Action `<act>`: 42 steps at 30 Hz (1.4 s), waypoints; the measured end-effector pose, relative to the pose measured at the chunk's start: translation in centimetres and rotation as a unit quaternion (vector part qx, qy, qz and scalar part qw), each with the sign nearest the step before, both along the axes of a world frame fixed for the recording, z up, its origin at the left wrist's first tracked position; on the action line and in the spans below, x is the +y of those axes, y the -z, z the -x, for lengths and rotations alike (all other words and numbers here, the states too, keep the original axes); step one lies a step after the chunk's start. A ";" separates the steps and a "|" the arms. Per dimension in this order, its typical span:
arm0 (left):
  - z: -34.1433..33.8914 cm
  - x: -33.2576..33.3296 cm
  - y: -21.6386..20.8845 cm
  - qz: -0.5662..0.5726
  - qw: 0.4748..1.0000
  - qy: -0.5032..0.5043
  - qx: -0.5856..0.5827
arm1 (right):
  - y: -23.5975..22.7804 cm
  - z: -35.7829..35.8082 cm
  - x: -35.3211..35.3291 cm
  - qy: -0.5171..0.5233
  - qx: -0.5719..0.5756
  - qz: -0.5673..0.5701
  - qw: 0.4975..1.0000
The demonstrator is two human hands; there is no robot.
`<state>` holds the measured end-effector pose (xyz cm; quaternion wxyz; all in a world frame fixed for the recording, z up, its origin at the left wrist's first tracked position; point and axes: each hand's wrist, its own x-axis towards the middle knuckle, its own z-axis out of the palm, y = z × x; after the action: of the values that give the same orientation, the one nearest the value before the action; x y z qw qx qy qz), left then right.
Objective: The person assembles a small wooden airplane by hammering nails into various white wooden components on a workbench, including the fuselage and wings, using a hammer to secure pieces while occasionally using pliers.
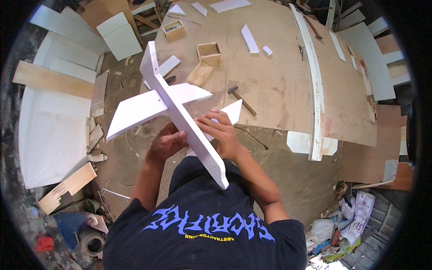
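A: Where's the white wooden frame (183, 120)?
B: Held up in front of the torso, btw both hands. Long plank runs upper L to lower R, w/ a crosspiece out each side.
A: L hand (167, 143)?
B: Pinching the plank's L edge. Thumb shows; most other fingers are hidden below, so can't tell how far they wrap.
A: R hand (222, 135)?
B: Fingers bent, close together, at the plank's R edge, over an angled white pc (232, 111). Can't tell if they grip it or just rest; thumb's out of sight.
A: Is that pc joined to the plank?
B: Can't tell, the hand covers the meeting pt.
A: Anything else blocked?
B: Yep. A white strip (169, 66) on the bench (270, 85) is partly behind the plank's upper end. A dark item (170, 79) nearby is mostly covered, kind unclear.
A: Hammer (243, 101)?
B: Fully visible, on the bench beyond the R hand.
A: Boxes?
B: Small open box (174, 29) + larger open box (209, 57), both wood; contents too small to ID.
A: Edges?
B: Lens rim cuts off the white panels (54, 139) at far L; bagged clutter (321, 231) at lower R is a jumble.
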<state>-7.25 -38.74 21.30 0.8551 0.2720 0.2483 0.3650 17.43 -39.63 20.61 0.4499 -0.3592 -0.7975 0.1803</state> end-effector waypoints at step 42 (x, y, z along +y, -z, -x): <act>-7.4 -4.0 16.5 0.143 0.969 -0.192 0.060 | 19.5 -3.0 -16.4 0.365 0.262 0.442 0.776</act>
<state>0.14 -42.70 4.80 0.7827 0.1154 0.3960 0.4662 20.45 -55.99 1.12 0.4651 -0.7216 -0.2907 0.4224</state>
